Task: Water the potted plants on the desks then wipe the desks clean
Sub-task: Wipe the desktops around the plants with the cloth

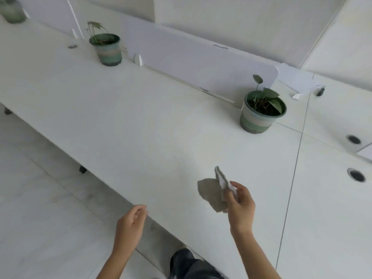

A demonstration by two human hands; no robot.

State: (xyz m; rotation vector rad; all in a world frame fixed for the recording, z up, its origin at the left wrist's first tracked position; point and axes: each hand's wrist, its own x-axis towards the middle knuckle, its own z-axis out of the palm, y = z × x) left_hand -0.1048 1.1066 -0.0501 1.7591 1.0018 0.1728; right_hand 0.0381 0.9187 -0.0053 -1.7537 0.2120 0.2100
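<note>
our right grip (240, 202) pinches a crumpled grey-beige wiping cloth (211, 195) between thumb and curled fingers. the cloth hangs over the near part of the long white tabletop (151, 117), one folded end sticking up past the fingertips; whether its lower edge touches the surface we cannot tell. our left grip (131, 220) holds nothing, its fingers loosely curled, and hovers just beside the tabletop's front edge.

a green-and-beige striped pot with a broad-leaved plant (261, 115) stands upright on the tabletop, well beyond the cloth, just beside the rounded end of a white divider panel (201, 67). a second striped pot with a thin-stemmed plant (106, 50) stands farther left along the same line, near the panel's other end. a third green pot (12, 10) sits blurred in the far left corner.

to the right we see two round dark cable holes (357, 175) in the adjoining surface. pale floor tiles (30, 198) lie below the edge.
</note>
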